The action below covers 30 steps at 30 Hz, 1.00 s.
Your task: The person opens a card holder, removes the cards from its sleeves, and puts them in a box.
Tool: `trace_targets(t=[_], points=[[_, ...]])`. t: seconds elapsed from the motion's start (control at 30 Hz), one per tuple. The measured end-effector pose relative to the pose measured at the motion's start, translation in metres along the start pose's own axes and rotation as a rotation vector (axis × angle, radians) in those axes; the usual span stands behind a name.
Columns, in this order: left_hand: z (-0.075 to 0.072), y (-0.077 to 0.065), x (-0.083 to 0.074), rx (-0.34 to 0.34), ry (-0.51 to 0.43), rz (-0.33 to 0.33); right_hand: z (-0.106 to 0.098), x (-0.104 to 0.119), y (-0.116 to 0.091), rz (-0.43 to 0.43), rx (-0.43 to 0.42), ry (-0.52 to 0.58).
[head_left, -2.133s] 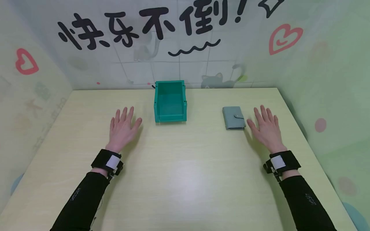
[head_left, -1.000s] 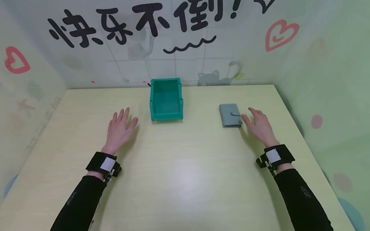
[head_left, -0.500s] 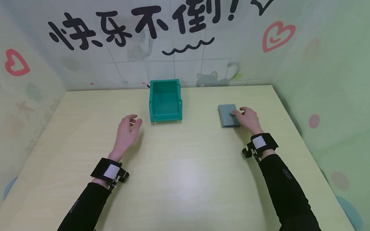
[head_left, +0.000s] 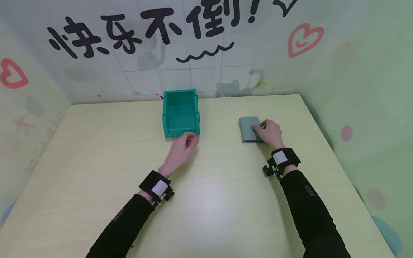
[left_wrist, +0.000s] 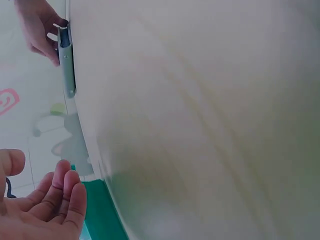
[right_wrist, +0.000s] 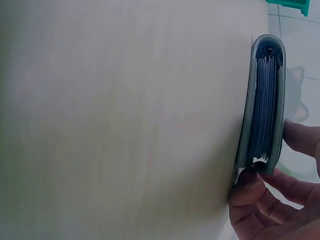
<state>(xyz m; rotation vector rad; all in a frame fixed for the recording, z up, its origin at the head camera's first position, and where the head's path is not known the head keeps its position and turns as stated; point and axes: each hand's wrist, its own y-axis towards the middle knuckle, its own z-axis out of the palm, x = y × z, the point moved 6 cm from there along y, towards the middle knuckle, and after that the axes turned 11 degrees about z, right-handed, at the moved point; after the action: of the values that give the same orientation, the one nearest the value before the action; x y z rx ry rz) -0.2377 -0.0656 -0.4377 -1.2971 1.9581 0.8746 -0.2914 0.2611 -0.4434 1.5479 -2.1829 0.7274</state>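
A grey-blue card holder (head_left: pixel 246 130) lies on the table right of the middle. My right hand (head_left: pixel 271 133) grips its right edge, the thumb on top of the cover. Seen from the right wrist, the card holder (right_wrist: pixel 268 102) shows a stack of thin inner sleeves between its covers, with the fingertips of the right hand (right_wrist: pixel 280 207) at its lower end. My left hand (head_left: pixel 181 149), fingers loosely bent and holding nothing, hovers at the front of a green plastic bin (head_left: pixel 172 132). In the left wrist view, the left hand (left_wrist: pixel 52 207) overlaps the bin (left_wrist: pixel 102 212).
The pale wooden table (head_left: pixel 206 215) meets a printed back wall (head_left: pixel 206 79) just behind the bin. Side walls close off the left and right. Bare tabletop lies between the bin and the card holder and in front of both.
My right hand has moved left from beside the card holder and taken hold of its right edge. My left hand has gone from lying spread at the left to the bin's front, its fingers bending.
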Motion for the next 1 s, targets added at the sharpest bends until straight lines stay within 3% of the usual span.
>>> trace_targets(t=[0.2, 0.37, 0.77, 1.0], points=[[0.029, 0.013, -0.006, 0.077, -0.024, -0.005, 0.011, 0.008, -0.006, -0.007, 0.023, 0.012], [0.042, 0.020, -0.010, 0.122, -0.056, -0.016, 0.021, 0.014, -0.015, -0.014, 0.078, 0.037], [0.043, 0.022, -0.012, 0.174, -0.025, -0.008, 0.051, 0.044, -0.042, -0.085, 0.231, 0.032], [0.041, 0.019, -0.003, 0.236, -0.020, -0.029, 0.068, 0.057, -0.057, -0.114, 0.302, 0.037]])
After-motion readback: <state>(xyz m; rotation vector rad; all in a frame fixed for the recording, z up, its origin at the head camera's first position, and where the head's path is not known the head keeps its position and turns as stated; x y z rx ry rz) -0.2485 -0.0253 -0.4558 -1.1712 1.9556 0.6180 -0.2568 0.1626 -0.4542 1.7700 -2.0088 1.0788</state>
